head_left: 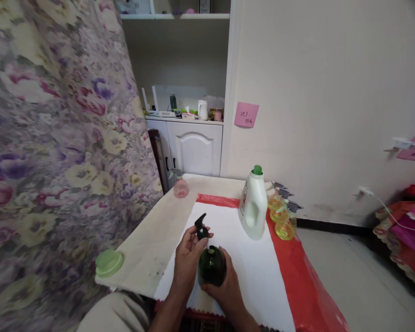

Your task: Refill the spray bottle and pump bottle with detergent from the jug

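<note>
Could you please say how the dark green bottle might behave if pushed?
The dark green bottle might roll, given its rounded body. Its glossy surface may be slippery. With the black pump unfastened, any contents could spill.

With 12 o'clock straight ahead, a floral curtain (72,138) in purple, pink and cream hangs from 10 to 11. Just before 12 stands a white built-in cabinet (197,152) with an arched door panel and 2 dark handles (174,162); above it, a recess (180,55) opens beneath a white shelf board (186,16). A plain, pale wall (314,69) runs from 12 to 2, bearing a pink note (246,115) at 1 and 2 white plugs (364,190) near 2. A black skirting board (325,225) meets the light grey floor (318,263). Colourful fabrics (408,230) lie at 2. The light is soft and even.
</note>
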`<state>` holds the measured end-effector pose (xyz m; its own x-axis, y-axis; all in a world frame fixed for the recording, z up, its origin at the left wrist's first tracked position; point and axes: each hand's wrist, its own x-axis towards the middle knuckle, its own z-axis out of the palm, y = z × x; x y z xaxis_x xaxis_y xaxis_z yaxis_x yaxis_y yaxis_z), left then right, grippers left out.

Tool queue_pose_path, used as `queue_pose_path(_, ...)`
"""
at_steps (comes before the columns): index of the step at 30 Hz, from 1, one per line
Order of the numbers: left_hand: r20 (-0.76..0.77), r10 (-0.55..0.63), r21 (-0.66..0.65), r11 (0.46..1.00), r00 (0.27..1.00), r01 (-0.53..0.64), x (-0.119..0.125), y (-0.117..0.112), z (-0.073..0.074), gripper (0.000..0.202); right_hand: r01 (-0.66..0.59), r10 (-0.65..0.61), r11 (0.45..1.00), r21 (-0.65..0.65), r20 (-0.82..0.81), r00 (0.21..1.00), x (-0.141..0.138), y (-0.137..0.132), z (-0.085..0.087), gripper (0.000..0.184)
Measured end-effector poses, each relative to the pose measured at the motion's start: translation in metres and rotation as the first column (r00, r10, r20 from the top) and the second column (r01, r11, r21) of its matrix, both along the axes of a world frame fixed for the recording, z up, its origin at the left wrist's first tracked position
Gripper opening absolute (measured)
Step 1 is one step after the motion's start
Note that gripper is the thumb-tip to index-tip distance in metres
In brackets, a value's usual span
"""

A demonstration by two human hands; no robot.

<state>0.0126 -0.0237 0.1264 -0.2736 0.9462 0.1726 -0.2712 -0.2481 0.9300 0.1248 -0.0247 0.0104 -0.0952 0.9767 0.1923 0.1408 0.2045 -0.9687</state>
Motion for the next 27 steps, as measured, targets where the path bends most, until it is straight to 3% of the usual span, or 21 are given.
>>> queue_pose_path(9,-0.016,0.0,0.143,0.99,1.0,0.003,-0.006,-0.015,0.03,0.027,-0.014,0.014,1.0,-0.004,-0.014,1.0,0.002,-0.002,0.003,0.095)
queue_pose_path(15,-0.234,-0.079,0.057,0.994,0.969,0.095,-0.001,-0.019,0.024,0.029,0.001,-0.001,1.0,0.017,0.0,1.0,0.0,-0.001,-0.002,0.094)
queue_pose_path(20,-0.232,-0.07,0.043,0.996,0.97,0.082,0.0,-0.02,0.019,0.027,-0.001,0.001,1.0,0.03,-0.012,1.0,0.0,-0.001,-0.003,0.092)
queue_pose_path(27,-0.282,-0.07,0.12,0.987,0.957,0.108,0.006,-0.025,0.032,0.026,0.011,-0.009,0.999,0.048,-0.046,0.999,0.001,-0.003,-0.005,0.09)
